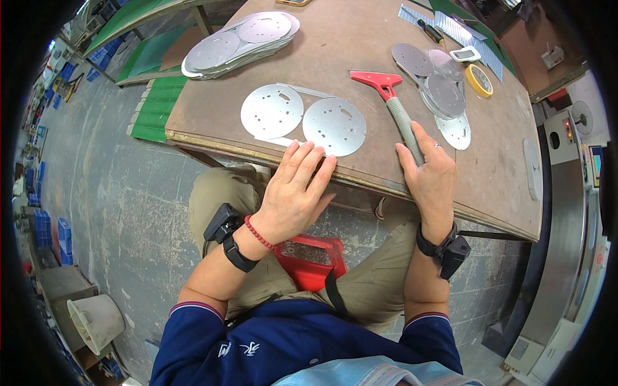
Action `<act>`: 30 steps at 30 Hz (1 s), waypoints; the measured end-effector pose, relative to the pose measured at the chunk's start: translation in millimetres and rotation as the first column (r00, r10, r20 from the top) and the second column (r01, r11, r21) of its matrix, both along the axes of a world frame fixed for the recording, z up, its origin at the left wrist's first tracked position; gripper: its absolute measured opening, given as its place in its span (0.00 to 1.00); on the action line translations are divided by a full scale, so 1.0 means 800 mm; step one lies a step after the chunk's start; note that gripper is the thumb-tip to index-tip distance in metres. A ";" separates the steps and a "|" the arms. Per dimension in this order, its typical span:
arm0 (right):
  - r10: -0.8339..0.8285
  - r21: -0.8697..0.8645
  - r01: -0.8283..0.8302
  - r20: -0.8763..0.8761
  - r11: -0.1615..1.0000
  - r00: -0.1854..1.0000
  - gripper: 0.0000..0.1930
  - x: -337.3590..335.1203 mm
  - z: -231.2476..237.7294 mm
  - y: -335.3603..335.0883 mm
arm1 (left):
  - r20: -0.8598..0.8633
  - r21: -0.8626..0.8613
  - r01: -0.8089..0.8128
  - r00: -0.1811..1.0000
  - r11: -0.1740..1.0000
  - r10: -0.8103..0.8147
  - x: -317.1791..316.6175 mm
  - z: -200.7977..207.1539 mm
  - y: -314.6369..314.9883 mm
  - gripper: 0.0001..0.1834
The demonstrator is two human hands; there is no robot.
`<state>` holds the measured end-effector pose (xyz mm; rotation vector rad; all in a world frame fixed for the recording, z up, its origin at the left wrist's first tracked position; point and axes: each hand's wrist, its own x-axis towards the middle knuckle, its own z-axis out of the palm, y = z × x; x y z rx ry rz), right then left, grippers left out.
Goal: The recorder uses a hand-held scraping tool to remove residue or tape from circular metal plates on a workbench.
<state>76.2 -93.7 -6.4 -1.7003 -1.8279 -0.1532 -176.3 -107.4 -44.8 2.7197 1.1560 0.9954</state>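
Observation:
Two round silver metal plates with small holes (335, 127), joined by thin strips, lie flat near the table's front edge. My left hand (293, 193) rests with its fingers stretched out flat at the near edge of these plates, holding nothing. In my right hand (432, 177) is the grey handle of a scraper (403, 122), gripped between thumb and fingers. The scraper's red head points away from me and its wide blade lies on the table, to the right of the plates.
A tall stack of similar plates (241, 45) stands at the back left. Darker plates (441, 90), a yellow tape roll (478, 80), a white-framed tool (465, 54) and a screwdriver (430, 31) lie at the right. A red stool (312, 260) is below me.

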 end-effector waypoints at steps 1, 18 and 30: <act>-0.001 0.006 0.001 0.012 1.000 1.000 0.23 0.001 -0.001 0.000 | 0.000 0.000 0.002 1.000 1.000 -0.002 0.001 0.000 -0.001 0.41; 0.006 -0.049 -0.008 -0.055 0.999 0.998 0.25 -0.006 -0.003 0.005 | -0.039 0.010 -0.036 0.999 0.999 0.036 0.000 -0.004 0.004 0.40; 0.026 -0.007 -0.026 -0.011 1.000 1.000 0.24 0.005 0.001 -0.007 | -0.066 0.000 -0.160 0.985 0.987 0.160 0.001 -0.010 0.002 0.46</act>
